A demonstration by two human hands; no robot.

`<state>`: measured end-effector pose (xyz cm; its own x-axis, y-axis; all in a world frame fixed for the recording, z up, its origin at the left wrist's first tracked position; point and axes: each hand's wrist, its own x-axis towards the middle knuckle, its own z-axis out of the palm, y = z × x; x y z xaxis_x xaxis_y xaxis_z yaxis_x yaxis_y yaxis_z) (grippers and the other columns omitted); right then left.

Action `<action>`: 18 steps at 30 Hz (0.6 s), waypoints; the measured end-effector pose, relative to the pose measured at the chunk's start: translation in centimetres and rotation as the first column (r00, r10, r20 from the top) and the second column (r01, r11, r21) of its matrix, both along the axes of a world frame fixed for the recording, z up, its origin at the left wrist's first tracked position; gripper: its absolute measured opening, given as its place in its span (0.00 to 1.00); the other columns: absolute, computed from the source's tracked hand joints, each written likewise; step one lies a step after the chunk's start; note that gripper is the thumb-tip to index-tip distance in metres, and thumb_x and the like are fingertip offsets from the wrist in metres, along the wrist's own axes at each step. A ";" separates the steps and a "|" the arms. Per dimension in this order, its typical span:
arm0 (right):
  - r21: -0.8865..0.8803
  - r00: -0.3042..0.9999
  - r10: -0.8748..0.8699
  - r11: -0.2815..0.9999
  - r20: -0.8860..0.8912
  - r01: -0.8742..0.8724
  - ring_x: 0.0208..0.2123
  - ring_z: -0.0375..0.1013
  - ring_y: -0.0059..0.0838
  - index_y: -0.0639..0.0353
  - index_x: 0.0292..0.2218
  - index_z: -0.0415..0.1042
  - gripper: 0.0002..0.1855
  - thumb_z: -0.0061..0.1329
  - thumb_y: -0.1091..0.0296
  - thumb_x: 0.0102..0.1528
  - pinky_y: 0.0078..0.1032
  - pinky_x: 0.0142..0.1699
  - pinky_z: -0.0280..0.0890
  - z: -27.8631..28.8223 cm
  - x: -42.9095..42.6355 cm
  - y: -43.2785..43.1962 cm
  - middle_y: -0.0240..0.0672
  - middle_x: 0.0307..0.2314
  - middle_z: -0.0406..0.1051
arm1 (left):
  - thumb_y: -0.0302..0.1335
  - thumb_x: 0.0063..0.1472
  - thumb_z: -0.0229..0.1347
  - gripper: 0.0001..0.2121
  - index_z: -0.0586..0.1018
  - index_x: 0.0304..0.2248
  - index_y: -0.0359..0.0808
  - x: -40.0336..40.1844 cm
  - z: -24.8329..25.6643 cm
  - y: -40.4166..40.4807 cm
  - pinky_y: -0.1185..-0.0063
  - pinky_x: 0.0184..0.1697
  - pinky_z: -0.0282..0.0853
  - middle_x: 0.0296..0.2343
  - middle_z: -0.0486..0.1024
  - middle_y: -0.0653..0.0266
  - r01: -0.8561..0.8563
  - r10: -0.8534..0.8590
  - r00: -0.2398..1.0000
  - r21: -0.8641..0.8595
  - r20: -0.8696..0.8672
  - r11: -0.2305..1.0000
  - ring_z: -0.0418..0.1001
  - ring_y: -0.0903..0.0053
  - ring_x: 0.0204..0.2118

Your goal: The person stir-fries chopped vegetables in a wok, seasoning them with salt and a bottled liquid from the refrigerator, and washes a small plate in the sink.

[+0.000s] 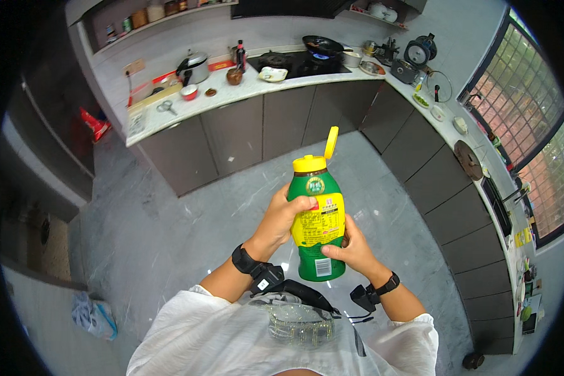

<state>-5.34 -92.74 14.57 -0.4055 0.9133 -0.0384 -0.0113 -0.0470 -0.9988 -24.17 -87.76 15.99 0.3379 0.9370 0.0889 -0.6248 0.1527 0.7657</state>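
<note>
A green plastic squeeze bottle [320, 225] with a printed yellow label is held upright before my body, over the floor. Its yellow flip-top cap [310, 163] has the lid raised, tilting to the right. My left hand [282, 218] grips the bottle's upper left side, its thumb lying across the label. Around the lower right side wraps my right hand [355, 249], with the thumb on the front above the barcode. Most of the fingers of both hands are hidden behind the bottle.
A wok [323, 46] sits over a lit blue flame on the black gas hob [296, 63]. Along the counter [169, 113] stand a pressure cooker [195, 68], a dark sauce bottle [240, 56], a red bowl [189, 92] and scissors [166, 107]. A rice cooker [406, 70] occupies the corner.
</note>
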 end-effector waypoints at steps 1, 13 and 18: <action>-0.029 0.999 -0.014 0.999 -0.034 0.013 0.50 0.61 0.28 0.63 0.55 0.48 0.42 0.59 0.67 0.45 0.28 0.55 0.56 0.6 0.6 3.2 0.38 0.47 0.60 | 0.29 0.49 0.55 0.21 0.68 0.43 0.32 0.7 0.5 3.6 0.77 0.43 0.67 0.35 0.71 0.64 0.041 -0.039 0.999 -0.063 0.030 0.997 0.71 0.77 0.37; 0.252 0.971 -0.129 0.965 0.203 0.076 0.48 0.63 0.28 0.59 0.49 0.60 0.34 0.61 0.71 0.42 0.27 0.54 0.55 -3.3 10.9 33.1 0.33 0.44 0.65 | 0.27 0.37 0.65 0.36 0.63 0.48 0.33 9.2 -1.0 32.5 0.78 0.48 0.62 0.40 0.69 0.60 0.116 0.219 0.850 0.575 -0.480 0.810 0.67 0.74 0.45; 0.305 0.964 -0.141 0.950 0.227 0.067 0.45 0.66 0.28 0.59 0.48 0.61 0.32 0.61 0.69 0.43 0.27 0.51 0.59 -3.0 15.5 45.8 0.33 0.43 0.67 | 0.27 0.35 0.65 0.35 0.64 0.47 0.35 13.4 0.7 44.7 0.76 0.48 0.62 0.41 0.68 0.58 0.144 0.260 0.818 0.620 -0.514 0.772 0.67 0.69 0.45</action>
<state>10.13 -46.93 11.55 -0.3193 0.9356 0.1508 0.2440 0.2350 -0.9409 -10.79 -43.07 16.64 0.4607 0.7593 0.4596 -0.0618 -0.4892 0.8700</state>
